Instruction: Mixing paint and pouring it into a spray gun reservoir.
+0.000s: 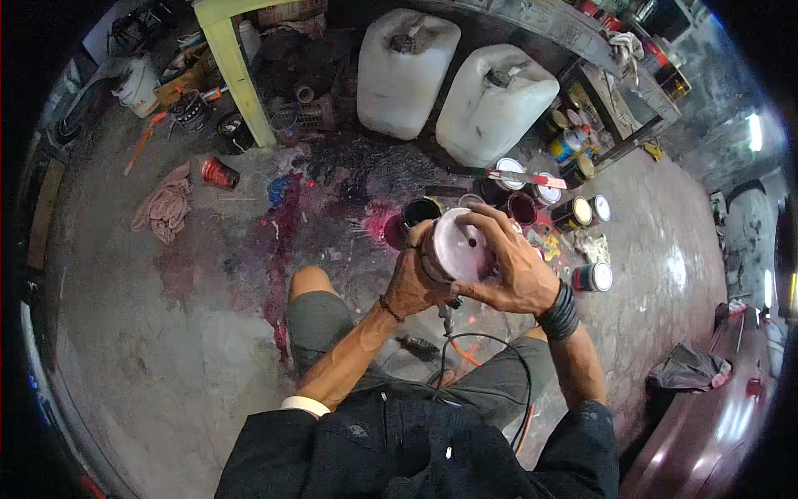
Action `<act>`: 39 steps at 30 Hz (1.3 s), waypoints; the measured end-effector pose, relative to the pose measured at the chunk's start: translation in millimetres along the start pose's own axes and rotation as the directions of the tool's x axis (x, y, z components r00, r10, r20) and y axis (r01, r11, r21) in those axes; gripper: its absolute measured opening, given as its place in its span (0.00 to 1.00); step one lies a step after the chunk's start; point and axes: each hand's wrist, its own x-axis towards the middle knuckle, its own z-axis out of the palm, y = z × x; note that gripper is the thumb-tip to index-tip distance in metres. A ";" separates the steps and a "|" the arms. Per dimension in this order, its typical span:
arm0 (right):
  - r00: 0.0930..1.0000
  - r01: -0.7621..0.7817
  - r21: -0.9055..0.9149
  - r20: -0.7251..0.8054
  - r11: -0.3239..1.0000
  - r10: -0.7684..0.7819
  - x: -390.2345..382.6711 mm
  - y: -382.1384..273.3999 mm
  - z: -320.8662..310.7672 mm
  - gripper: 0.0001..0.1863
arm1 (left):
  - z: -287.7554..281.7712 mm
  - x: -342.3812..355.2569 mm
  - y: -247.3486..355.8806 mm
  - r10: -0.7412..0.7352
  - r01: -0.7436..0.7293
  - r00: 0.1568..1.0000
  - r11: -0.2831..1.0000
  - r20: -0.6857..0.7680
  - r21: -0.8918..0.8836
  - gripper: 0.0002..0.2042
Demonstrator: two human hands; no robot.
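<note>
In front of my lap I hold a spray gun's round paint cup (430, 258) with a pale pinkish lid (454, 241) that has a small dark hole. Wrapped round the cup's left side is my left hand (413, 279). My right hand (519, 270) grips the lid's rim from the right, thumb at the near edge and fingers over the far edge. Below the cup a fitting joins a thin dark hose (527, 366) that loops over my legs. Most of the gun's body is hidden under my hands. Just beyond the cup stands an open dark can (420, 209).
Several paint cans (573, 214) crowd the floor to the right, a stained stick (519, 177) across some. Two white jerrycans (407, 75) stand ahead. A yellow-green table leg (233, 75), a rag (166, 204) and a tipped red cup (219, 173) are left; a glossy maroon panel (715, 416) is near right.
</note>
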 end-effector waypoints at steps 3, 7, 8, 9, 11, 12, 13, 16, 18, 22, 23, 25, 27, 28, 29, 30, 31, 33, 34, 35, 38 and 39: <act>0.985 0.055 0.037 0.162 0.998 -0.060 14.2 -2.7 -31.4 0.47 | 1.5 13.0 10.2 0.158 -0.156 0.987 0.944 0.015 0.289 0.56; 0.932 0.209 -0.099 0.322 0.973 -0.168 35.6 -9.1 -55.4 0.48 | -0.6 22.2 26.4 0.102 -0.130 0.990 0.927 0.096 0.352 0.54; 0.921 0.263 -0.119 0.328 0.958 -0.212 39.7 -12.1 -58.7 0.49 | -0.3 24.5 29.2 0.090 -0.120 0.991 0.928 0.098 0.353 0.54; 0.921 0.285 -0.098 0.303 0.954 -0.244 41.6 -16.2 -61.3 0.49 | -0.2 26.7 31.3 0.072 -0.102 0.991 0.953 0.112 0.285 0.55; 0.910 0.224 -0.082 0.375 0.971 -0.178 43.8 -24.2 -65.6 0.50 | 0.5 27.1 34.4 0.054 -0.081 0.990 0.972 0.130 0.219 0.55; 0.904 0.222 -0.064 0.388 0.973 -0.181 44.2 -27.3 -68.6 0.51 | 0.9 26.6 34.8 0.082 -0.110 0.990 0.959 0.114 0.260 0.54; 0.906 0.198 -0.080 0.395 0.977 -0.151 45.4 -29.7 -69.4 0.51 | 0.5 24.8 34.8 0.111 -0.137 0.989 0.944 0.102 0.301 0.52; 0.877 0.271 -0.140 0.443 0.952 -0.184 47.6 -34.1 -68.6 0.51 | -11.0 30.9 28.2 0.203 -0.283 0.952 0.869 0.229 0.406 0.55; 0.864 0.358 -0.150 0.427 0.922 -0.266 48.7 -35.1 -66.4 0.51 | -17.8 25.4 24.9 0.173 -0.275 0.951 0.853 0.255 0.445 0.56; 0.830 0.431 -0.191 0.467 0.882 -0.304 47.0 -38.5 -63.4 0.48 | -17.5 18.8 20.7 -0.068 -0.062 0.959 0.895 0.274 0.442 0.55; 0.822 0.403 -0.197 0.508 0.894 -0.259 46.0 -39.8 -63.5 0.47 | -15.6 17.9 21.9 -0.087 -0.046 0.954 0.904 0.288 0.426 0.54; 0.841 0.437 -0.194 0.435 0.878 -0.323 41.0 -42.6 -66.7 0.46 | -13.1 15.3 27.7 0.205 -0.288 0.951 0.860 0.230 0.422 0.54; 0.903 0.203 -0.253 0.422 0.946 -0.081 36.1 -45.2 -66.6 0.46 | -14.5 15.8 34.3 -0.033 -0.050 0.962 0.955 0.272 0.291 0.58; 0.923 0.252 -0.333 0.365 0.909 -0.122 37.7 -45.1 -62.5 0.47 | -14.2 16.0 36.5 -0.068 -0.025 0.956 0.951 0.285 0.309 0.57; 0.925 0.246 -0.333 0.361 0.910 -0.118 36.5 -45.5 -59.8 0.47 | -14.8 16.8 38.0 -0.080 -0.016 0.954 0.948 0.290 0.316 0.57; 0.947 0.164 -0.383 0.319 0.909 -0.036 34.5 -45.7 -56.7 0.47 | -9.0 14.4 38.1 -0.126 0.088 0.981 0.966 0.147 0.241 0.57; 0.961 0.080 -0.430 0.273 0.899 0.045 32.2 -45.3 -54.5 0.48 | -8.2 14.9 38.0 -0.128 0.090 0.980 0.966 0.150 0.241 0.57; 0.963 0.090 -0.446 0.266 0.890 0.036 28.6 -42.7 -53.5 0.51 | -7.2 17.7 37.2 -0.038 -0.064 0.974 0.899 0.223 0.432 0.57; 0.961 0.084 -0.454 0.272 0.887 0.048 27.3 -41.3 -53.3 0.50 | -4.7 17.7 36.9 -0.036 -0.067 0.974 0.899 0.225 0.432 0.57; 0.958 0.079 -0.460 0.280 0.885 0.060 26.3 -39.9 -53.2 0.50 | -1.7 17.7 36.8 -0.032 -0.045 0.982 0.919 0.186 0.392 0.56; 0.923 0.248 -0.354 0.369 0.902 -0.109 29.9 -33.2 -58.4 0.48 | -3.1 16.7 42.7 -0.122 0.045 0.972 0.934 0.199 0.355 0.56; 0.893 0.329 -0.295 0.407 0.897 -0.193 30.1 -32.2 -60.0 0.48 | -2.3 17.0 44.0 -0.138 0.059 0.964 0.945 0.229 0.322 0.55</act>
